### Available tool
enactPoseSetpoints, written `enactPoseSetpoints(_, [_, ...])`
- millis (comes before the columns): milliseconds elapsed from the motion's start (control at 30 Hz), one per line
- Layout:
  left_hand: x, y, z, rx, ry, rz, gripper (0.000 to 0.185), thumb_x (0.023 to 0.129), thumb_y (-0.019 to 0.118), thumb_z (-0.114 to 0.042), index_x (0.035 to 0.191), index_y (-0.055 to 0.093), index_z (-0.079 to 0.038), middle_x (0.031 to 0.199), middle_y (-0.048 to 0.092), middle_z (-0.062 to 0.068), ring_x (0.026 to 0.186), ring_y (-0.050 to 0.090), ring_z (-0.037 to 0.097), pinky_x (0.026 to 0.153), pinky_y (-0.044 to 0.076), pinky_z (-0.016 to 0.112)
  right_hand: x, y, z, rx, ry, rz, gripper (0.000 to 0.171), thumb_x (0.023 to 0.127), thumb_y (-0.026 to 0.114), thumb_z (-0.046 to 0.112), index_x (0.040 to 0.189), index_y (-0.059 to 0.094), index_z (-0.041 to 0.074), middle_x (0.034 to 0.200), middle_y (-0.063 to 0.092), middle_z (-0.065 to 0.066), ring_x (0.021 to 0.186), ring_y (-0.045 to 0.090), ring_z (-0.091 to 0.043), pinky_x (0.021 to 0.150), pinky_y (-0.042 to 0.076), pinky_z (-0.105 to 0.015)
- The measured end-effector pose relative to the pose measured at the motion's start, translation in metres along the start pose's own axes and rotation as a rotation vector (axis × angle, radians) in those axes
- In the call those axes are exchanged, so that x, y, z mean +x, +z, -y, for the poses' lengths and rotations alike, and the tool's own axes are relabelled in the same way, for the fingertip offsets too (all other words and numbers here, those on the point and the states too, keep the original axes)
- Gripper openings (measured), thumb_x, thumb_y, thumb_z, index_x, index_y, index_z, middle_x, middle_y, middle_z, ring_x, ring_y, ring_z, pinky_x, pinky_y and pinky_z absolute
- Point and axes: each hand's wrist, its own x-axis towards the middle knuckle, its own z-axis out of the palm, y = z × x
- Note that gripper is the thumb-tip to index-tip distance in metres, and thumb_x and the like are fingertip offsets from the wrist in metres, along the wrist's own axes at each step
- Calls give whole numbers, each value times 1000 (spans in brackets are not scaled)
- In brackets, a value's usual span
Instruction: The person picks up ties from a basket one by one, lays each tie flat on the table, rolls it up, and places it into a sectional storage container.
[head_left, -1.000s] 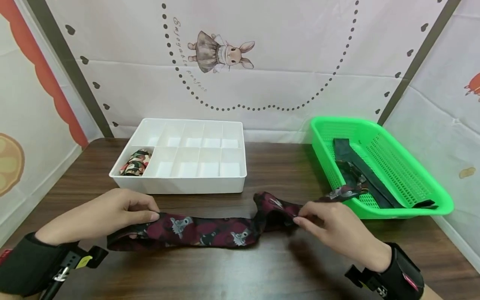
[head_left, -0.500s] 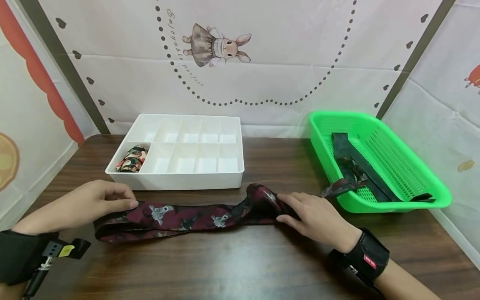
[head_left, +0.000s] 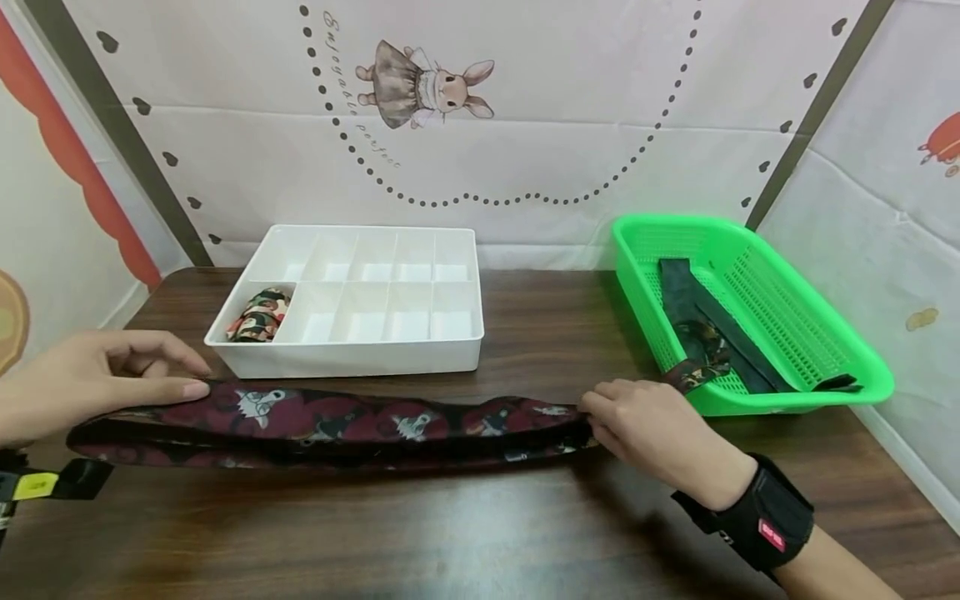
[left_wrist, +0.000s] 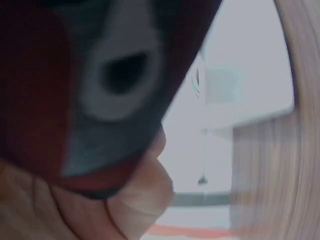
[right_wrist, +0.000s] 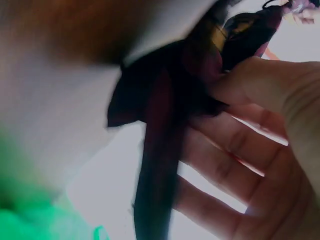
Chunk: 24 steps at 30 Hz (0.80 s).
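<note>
A maroon necktie [head_left: 322,418] with white cartoon figures is stretched from left to right across the table, doubled over on itself. Its folded left end is pinched between the thumb and fingers of my left hand [head_left: 112,379]. At the other end my right hand [head_left: 660,425] grips the layers of the tie, and a pointed tip [right_wrist: 130,100] and a narrow strip [right_wrist: 160,185] show beside the fingers in the right wrist view. In the left wrist view the tie's patterned cloth [left_wrist: 120,85] fills much of the picture and covers part of the fingers.
Behind the tie stands a white divided box [head_left: 360,358], with a rolled patterned tie [head_left: 261,317] in its front left compartment. A green basket [head_left: 817,333] on the right holds dark ties [head_left: 720,325]. The wooden tabletop [head_left: 420,533] extends in front.
My left hand has moved left with the folded end. The raised bend near my right hand has flattened, and the tie is now drawn out straight. My right hand now grips its right end.
</note>
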Motion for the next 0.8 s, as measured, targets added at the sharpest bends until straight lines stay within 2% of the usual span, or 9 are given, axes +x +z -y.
enactPoseSetpoints(100, [-1, -12, 22, -250, 161, 122, 39, 102, 60, 1, 136, 63, -19, 94, 71, 9, 80, 68, 23, 65, 53, 32, -2, -12, -9, -34, 23, -27, 22, 86, 81, -1, 94, 66, 12, 79, 58, 4, 66, 56, -15, 56, 46, -32])
enactPoseSetpoints(200, [1, -22, 42, -491, 354, 282, 62, 93, 51, 13, 151, 48, -10, 118, 71, 15, 89, 70, 30, 66, 57, 38, -4, -25, -20, -45, 53, -94, 21, 84, 78, -3, 95, 67, 12, 78, 59, 4, 62, 56, -15, 51, 45, -33])
enactPoseSetpoints(267, [1, -23, 39, -490, 402, 310, 71, 89, 54, 17, 154, 43, -7, 124, 68, 16, 95, 68, 30, 69, 57, 36, -6, -35, -27, -56, 78, -141, 21, 83, 77, -2, 97, 71, 12, 81, 64, 3, 62, 59, -15, 49, 47, -35])
enactPoseSetpoints(333, [0, -17, 26, -419, 384, 302, 75, 86, 62, 21, 153, 43, -6, 122, 69, 16, 94, 68, 30, 70, 57, 35, -12, -45, -34, -65, 110, -180, 23, 83, 76, -1, 100, 73, 13, 84, 68, 3, 61, 60, -15, 47, 45, -35])
enactPoseSetpoints(400, [-2, -9, 8, -276, 314, 242, 74, 85, 71, 19, 149, 49, -10, 115, 71, 13, 95, 68, 25, 73, 56, 31, -18, -55, -42, -80, 145, -209, 23, 83, 76, 0, 102, 75, 14, 86, 70, 3, 62, 60, -14, 47, 44, -35])
enactPoseSetpoints(500, [-5, 2, -8, -86, 187, 154, 58, 85, 80, 9, 134, 63, -17, 103, 70, 3, 89, 62, 17, 70, 51, 26, -29, -69, -54, -112, 183, -235, 26, 82, 78, 0, 103, 75, 13, 89, 73, 1, 64, 61, -14, 47, 42, -34])
enactPoseSetpoints(533, [-4, 3, -10, -46, 172, 134, 51, 85, 81, 6, 128, 66, -18, 100, 68, 0, 87, 59, 15, 68, 50, 26, -32, -72, -57, -121, 192, -242, 27, 81, 78, -1, 104, 75, 13, 90, 74, 0, 64, 61, -14, 47, 42, -34])
enactPoseSetpoints(667, [-3, 1, -12, -55, 128, 200, 24, 91, 73, 4, 103, 68, -16, 91, 66, -4, 78, 60, 13, 60, 49, 29, -40, -81, -69, -148, 220, -230, 33, 78, 81, -4, 106, 75, 12, 95, 76, -4, 64, 58, -13, 48, 42, -34])
enactPoseSetpoints(800, [-2, -3, -8, -120, 109, 190, 18, 97, 68, 3, 95, 62, -13, 90, 71, -1, 78, 64, 17, 59, 50, 31, -44, -79, -76, -153, 244, -202, 32, 80, 81, -5, 106, 76, 13, 95, 76, -3, 63, 54, -11, 49, 39, -32])
